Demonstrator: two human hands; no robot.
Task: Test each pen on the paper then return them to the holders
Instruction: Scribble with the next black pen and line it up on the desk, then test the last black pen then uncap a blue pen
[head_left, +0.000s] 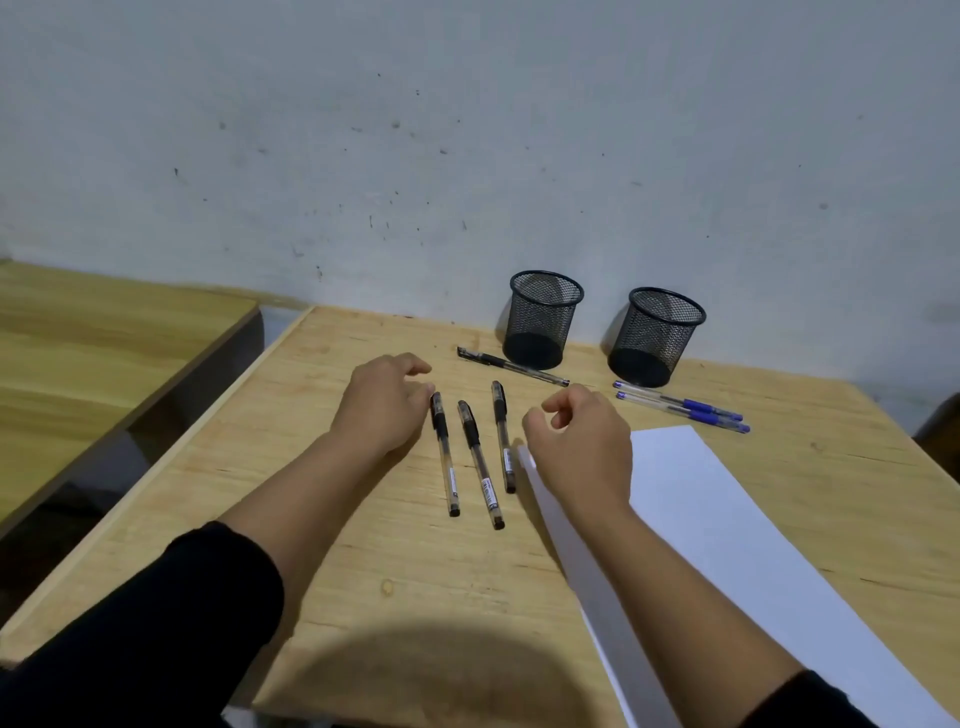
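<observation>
I see a pale wall (467, 130), scuffed and speckled dark, behind a light wooden table (363, 571); second wooden table (78, 338) at left, gap between. Dim light.

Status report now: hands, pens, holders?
Left hand and right hand empty, over table. Four black pens, two blue pens lying out. Both holders empty. Paper unobstructed.

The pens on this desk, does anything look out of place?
Yes: both mesh holders stand empty, while all six pens lie on the desk: three black between the hands, one black by the left holder, two blue by the right.
</observation>
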